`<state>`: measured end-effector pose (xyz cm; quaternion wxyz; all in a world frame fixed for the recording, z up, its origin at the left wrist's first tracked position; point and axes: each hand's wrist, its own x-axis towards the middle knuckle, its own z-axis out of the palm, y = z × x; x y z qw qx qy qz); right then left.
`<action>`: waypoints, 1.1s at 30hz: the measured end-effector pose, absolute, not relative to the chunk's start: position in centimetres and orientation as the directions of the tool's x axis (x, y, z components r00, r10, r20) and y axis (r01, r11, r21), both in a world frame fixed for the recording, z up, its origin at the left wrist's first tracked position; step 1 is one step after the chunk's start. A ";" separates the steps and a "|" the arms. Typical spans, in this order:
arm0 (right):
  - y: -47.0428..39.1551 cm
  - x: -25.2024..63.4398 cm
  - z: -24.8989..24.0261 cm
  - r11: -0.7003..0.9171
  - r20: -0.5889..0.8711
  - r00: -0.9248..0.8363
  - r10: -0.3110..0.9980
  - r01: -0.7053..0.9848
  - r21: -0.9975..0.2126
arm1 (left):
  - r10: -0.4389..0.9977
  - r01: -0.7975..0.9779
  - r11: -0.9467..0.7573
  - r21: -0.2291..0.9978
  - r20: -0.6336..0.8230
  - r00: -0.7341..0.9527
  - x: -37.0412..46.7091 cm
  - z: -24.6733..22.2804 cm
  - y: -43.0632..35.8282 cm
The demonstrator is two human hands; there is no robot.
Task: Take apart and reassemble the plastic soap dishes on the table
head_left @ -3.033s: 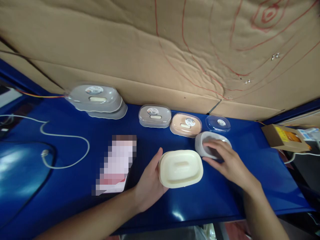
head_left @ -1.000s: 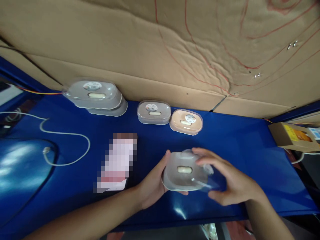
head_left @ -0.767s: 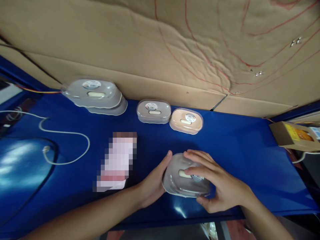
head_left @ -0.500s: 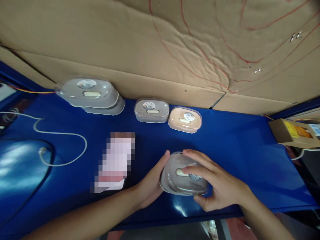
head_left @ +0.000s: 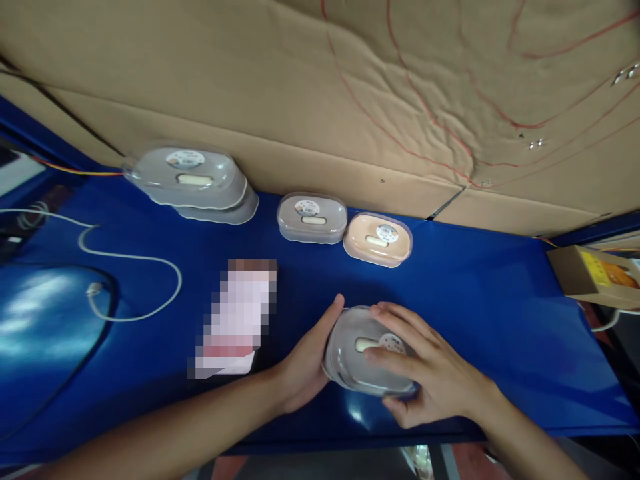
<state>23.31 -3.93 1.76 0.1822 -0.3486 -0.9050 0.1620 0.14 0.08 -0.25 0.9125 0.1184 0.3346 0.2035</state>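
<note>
A grey lidded box (head_left: 350,363) with a clear cover, a pale oblong handle and a round label is near the table's front edge. My left hand (head_left: 310,363) holds its left side, thumb along the rim. Over the right part of the lid lies my right hand (head_left: 430,367), fingers on the top and far edge, thumb at the near edge. A similar grey box (head_left: 313,230) and a peach box (head_left: 379,250) sit side by side at the back. Further left, several grey parts are stacked (head_left: 195,193).
A phone-like object (head_left: 237,313), pixelated, lies left of the hands on the blue table (head_left: 490,320). White and black cables (head_left: 150,257) curl at the left. A cardboard box (head_left: 580,273) stands at the right edge. Brown board (head_left: 200,67) rises behind.
The view has shifted slightly, so the scene sits further right. My right index finger now lies lower on the lid, and more of the round label shows. Both hands stay on the box.
</note>
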 end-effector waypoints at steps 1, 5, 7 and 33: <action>-3.9 23.3 1.7 0.720 0.236 -0.694 0.681 0.574 -0.390 | 0.445 -0.285 0.893 0.350 -0.580 0.683 0.1 -0.3 0.1; -3.7 23.3 1.5 0.765 0.247 -0.726 0.641 0.582 -0.276 | 0.436 -0.269 0.899 0.346 -0.640 0.633 0.1 -0.2 0.2; -3.8 23.4 1.5 0.781 0.239 -0.744 0.624 0.579 -0.235 | 0.429 -0.264 0.902 0.340 -0.654 0.623 0.1 -0.2 0.2; -3.5 24.0 1.1 0.752 0.260 -0.731 0.631 0.495 -0.434 | 0.447 -0.297 0.892 0.339 -0.576 0.684 0.1 0.0 0.2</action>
